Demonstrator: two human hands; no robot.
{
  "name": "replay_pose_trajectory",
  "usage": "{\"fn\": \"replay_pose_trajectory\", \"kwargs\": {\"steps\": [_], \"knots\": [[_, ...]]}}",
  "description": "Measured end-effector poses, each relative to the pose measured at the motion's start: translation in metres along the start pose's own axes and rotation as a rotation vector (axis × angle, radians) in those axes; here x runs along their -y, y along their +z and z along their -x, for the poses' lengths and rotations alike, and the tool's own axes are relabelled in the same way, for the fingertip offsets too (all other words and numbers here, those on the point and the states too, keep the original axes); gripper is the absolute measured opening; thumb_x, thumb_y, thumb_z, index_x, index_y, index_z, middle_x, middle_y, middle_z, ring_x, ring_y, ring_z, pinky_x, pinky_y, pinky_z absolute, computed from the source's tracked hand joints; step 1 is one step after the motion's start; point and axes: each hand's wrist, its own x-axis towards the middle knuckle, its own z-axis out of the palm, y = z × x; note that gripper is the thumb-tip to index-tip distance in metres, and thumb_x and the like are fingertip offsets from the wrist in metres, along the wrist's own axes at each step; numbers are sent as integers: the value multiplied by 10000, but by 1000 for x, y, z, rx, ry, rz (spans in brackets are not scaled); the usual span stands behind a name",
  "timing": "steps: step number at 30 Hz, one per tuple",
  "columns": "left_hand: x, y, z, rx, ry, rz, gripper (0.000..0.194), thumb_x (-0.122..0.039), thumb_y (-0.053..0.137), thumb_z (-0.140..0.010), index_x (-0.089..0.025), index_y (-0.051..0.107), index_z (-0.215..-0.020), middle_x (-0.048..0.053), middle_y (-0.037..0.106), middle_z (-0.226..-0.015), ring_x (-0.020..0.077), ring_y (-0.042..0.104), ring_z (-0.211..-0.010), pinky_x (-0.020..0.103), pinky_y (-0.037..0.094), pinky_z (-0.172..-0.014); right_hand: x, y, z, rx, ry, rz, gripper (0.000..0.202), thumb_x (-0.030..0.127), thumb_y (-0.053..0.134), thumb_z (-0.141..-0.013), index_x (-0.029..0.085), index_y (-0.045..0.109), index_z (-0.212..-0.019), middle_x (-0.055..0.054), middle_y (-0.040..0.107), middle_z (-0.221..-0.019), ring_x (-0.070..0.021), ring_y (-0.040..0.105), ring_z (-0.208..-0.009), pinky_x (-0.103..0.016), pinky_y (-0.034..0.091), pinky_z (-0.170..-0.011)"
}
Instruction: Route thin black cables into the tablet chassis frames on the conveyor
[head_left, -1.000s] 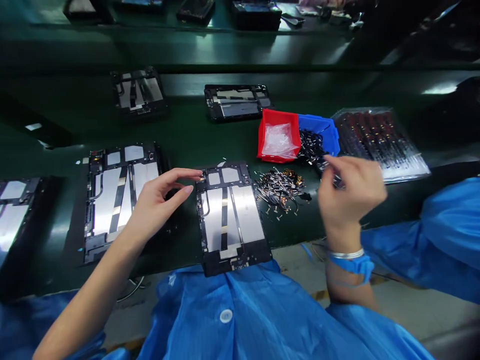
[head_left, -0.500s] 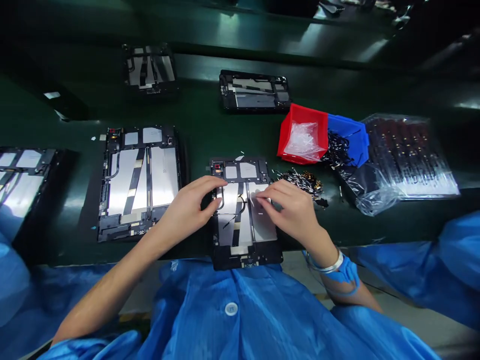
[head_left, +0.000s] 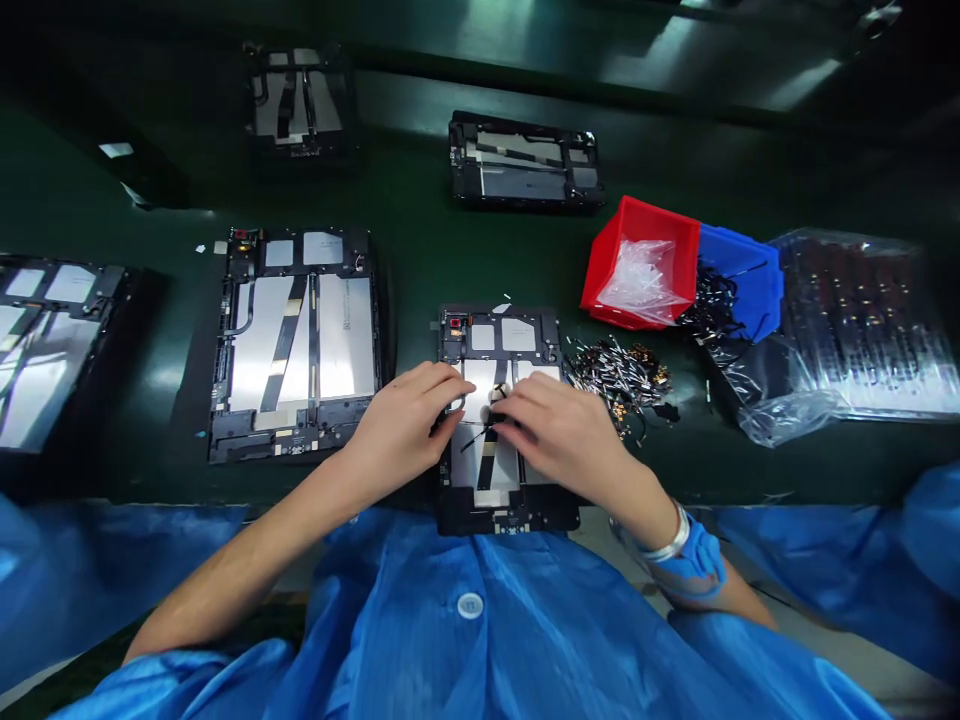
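Observation:
An opened tablet (head_left: 540, 505) lies in front of me, its black frame around silver battery panels and dark ribbon strips. Over its middle, the thumb and fingertips of my right hand (head_left: 559, 430) are pinched on a small black cable (head_left: 472, 440). The cable's thin end sticks out to the lower left across the silver panel; the rest is partly covered by my fingers. My left hand (head_left: 409, 420) is at the tablet's left side, thumb and index finger apart with a small gap, nothing visible between them.
Right of the tablet lies a pile of small metal and black parts (head_left: 619, 380). Behind it stand a red bin (head_left: 600, 255) with clear plastic pieces and a blue bin (head_left: 769, 300) with black cables. Clear trays (head_left: 870, 330) sit farther right. Another opened tablet (head_left: 300, 340) lies left.
My right hand has moved left and closed on the small cable lying on the tablet. My left hand stays near the tablet's left side. The whole view has shifted slightly.

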Motion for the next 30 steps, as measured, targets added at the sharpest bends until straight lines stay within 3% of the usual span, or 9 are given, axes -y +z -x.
{"fn": "replay_pose_trajectory", "kwargs": {"steps": [6,11,17,19,23,26,30], "knots": [[-3,-1,1,35,-13,-25,190,-111,497,-894,-153,630,-1022,90,653,-1012,232,602,-940,368,506,-823,23,14,-5,38,-61,178,165,18,545,-819,129,629,-730,-77,607,-684,-192,519,-698,-290,327,-507],[-10,-2,-3,36,-82,63,167,-189,509,-917,-138,648,-993,94,663,-977,239,587,-931,367,475,-817,17,7,-2,-134,-86,176,216,80,507,-877,152,613,-703,-43,579,-643,-176,490,-655,-298,346,-529],[-21,-8,-12,209,-290,636,257,-285,466,-934,-169,580,-735,-7,602,-652,132,551,-596,240,429,-584,14,-2,7,-377,-85,122,182,104,538,-891,159,638,-750,-41,656,-684,-155,540,-655,-286,388,-532],[-24,-5,-13,185,-300,730,246,-272,481,-922,-166,574,-720,-9,600,-641,123,551,-583,229,431,-577,15,-1,8,-431,-40,-7,136,83,548,-874,144,657,-820,-61,699,-758,-158,586,-687,-283,441,-560],[-31,4,-15,72,-224,634,181,-217,512,-903,-171,644,-788,7,653,-708,139,600,-661,236,457,-640,15,-1,10,-484,71,-271,142,104,551,-870,173,674,-894,-47,726,-796,-152,640,-707,-286,520,-632],[-33,8,-17,18,-197,598,183,-182,495,-907,-176,676,-876,18,687,-769,147,632,-696,242,483,-676,11,-4,10,-516,80,-274,142,108,556,-865,177,679,-890,-45,732,-789,-148,649,-695,-285,537,-643],[-32,7,-21,58,-222,649,194,-147,483,-900,-166,667,-842,1,658,-689,123,613,-595,216,479,-612,2,-8,8,-505,64,-296,139,94,553,-865,169,667,-837,-40,729,-761,-136,650,-688,-271,542,-656]]}}
